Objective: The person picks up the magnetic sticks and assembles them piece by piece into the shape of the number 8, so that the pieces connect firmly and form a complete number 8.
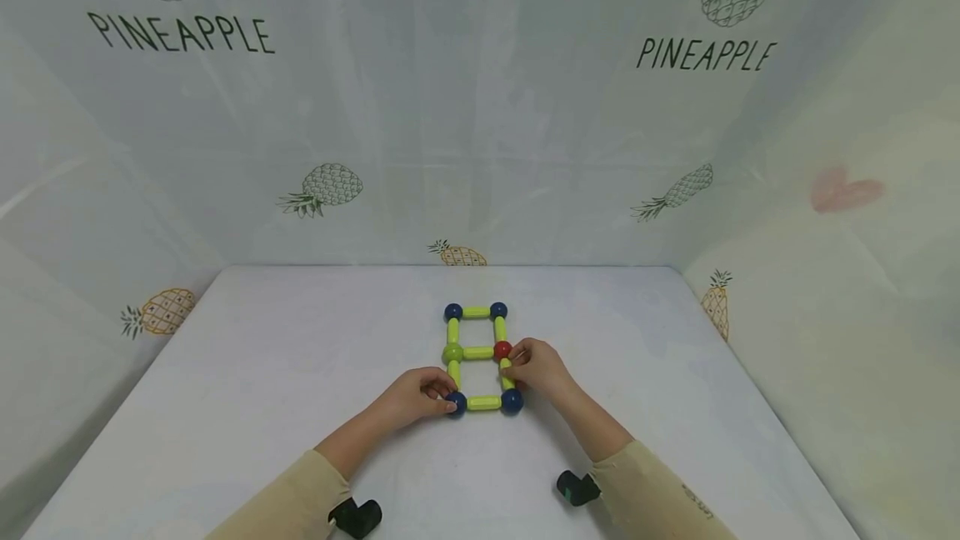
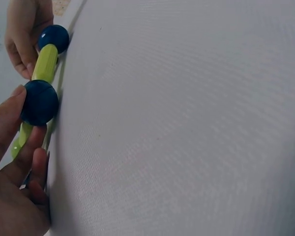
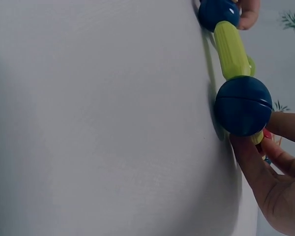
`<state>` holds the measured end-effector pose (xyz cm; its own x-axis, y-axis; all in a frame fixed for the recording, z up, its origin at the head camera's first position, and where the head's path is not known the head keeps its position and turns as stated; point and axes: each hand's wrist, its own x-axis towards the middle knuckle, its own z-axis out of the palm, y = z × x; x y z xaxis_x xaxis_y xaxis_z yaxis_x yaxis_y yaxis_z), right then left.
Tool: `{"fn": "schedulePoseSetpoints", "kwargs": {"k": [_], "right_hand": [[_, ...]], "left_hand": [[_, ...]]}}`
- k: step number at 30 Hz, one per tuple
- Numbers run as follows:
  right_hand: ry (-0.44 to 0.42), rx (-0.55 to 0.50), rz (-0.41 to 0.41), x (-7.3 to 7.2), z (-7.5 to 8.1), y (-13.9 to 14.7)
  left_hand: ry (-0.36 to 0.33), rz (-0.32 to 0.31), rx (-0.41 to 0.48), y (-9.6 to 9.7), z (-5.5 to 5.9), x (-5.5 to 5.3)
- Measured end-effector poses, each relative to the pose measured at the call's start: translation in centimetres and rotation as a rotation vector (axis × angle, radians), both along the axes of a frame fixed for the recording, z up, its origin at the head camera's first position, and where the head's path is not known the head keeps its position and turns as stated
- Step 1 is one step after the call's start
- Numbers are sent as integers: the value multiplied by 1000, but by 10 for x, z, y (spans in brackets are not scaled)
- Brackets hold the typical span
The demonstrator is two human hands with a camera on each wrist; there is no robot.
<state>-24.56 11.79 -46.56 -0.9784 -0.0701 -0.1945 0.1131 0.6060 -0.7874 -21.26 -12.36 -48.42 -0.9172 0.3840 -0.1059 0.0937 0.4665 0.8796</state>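
A ladder-like frame of yellow-green building rods and coloured balls lies on the white table, forming two joined squares. Its far corners are blue balls [image 1: 498, 310]; a green ball [image 1: 452, 352] and a red ball [image 1: 502, 350] sit at the middle rung. My left hand [image 1: 420, 394] pinches the near-left blue ball [image 2: 40, 103] between thumb and fingers. At the other side, my right hand [image 1: 542, 369] grips the near-right rod [image 1: 507, 373], its fingertips right at the red ball. The near-right blue ball [image 3: 243, 105] partly hides those fingers in the right wrist view.
The white table [image 1: 300, 340] spreads around the frame on every side. A pale curtain [image 1: 480, 107] with pineapple prints stands behind it and along both sides. Black wrist devices [image 1: 577, 488] jut from both sleeves over the near part of the table.
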Motion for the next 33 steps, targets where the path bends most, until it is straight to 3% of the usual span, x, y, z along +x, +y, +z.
{"fn": "schedulePoseSetpoints", "kwargs": {"k": [9, 14, 20, 27, 33], "right_hand": [[19, 6, 31, 6, 3, -3], [104, 95, 116, 12, 8, 3], [250, 190, 179, 20, 17, 17], [471, 352, 201, 27, 25, 44], [660, 496, 226, 30, 29, 71]], "left_hand": [[2, 13, -55, -5, 3, 2], [19, 31, -89, -12, 7, 2], [95, 61, -166, -21, 20, 2], [277, 94, -326, -29, 38, 8], [526, 123, -505, -48, 53, 14]]}}
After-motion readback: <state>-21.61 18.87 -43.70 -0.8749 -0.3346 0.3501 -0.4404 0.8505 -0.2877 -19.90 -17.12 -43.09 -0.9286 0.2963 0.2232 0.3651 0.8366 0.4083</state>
